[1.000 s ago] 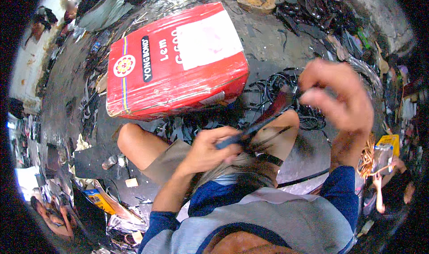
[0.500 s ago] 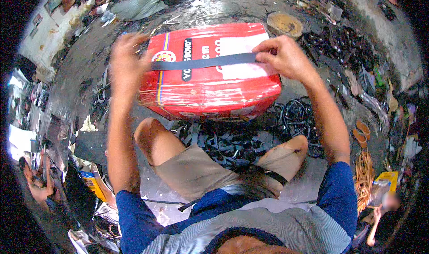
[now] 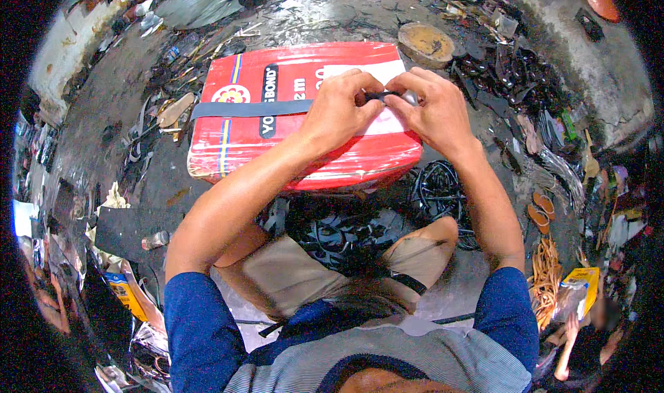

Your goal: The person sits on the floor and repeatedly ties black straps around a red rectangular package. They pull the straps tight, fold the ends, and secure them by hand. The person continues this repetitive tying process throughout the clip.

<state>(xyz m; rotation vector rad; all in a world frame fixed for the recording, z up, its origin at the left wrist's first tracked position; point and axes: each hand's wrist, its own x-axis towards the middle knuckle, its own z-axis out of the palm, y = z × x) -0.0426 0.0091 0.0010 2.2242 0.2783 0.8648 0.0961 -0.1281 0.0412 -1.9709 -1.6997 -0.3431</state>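
A red box [image 3: 238, 147], wrapped in shiny clear film, sits on the floor in front of my bent knees. Across its top runs a flat dark grey strip [image 3: 256, 109], which bends over the left edge. My left hand [image 3: 339, 109] reaches over the box and is closed in a pinch on the strip near the right end. Tip to tip with it, my right hand [image 3: 437, 109] also pinches the dark strip end above a white patch. Something small and shiny shows by the right fingers; its kind is unclear. My fingers hide most of the strip's end.
Dark strip scraps [image 3: 353, 234] lie between my legs, with a black coil [image 3: 439, 192] beside them. A round wooden block [image 3: 425, 45] stands beyond the box. Sandals [image 3: 541, 212] and tan strips [image 3: 545, 275] lie at right; another person's arm [image 3: 568, 341] shows there.
My left hand has moved right from the box's left edge to meet my right hand. The strip's left part now lies uncovered, and the box appears farther left in view.
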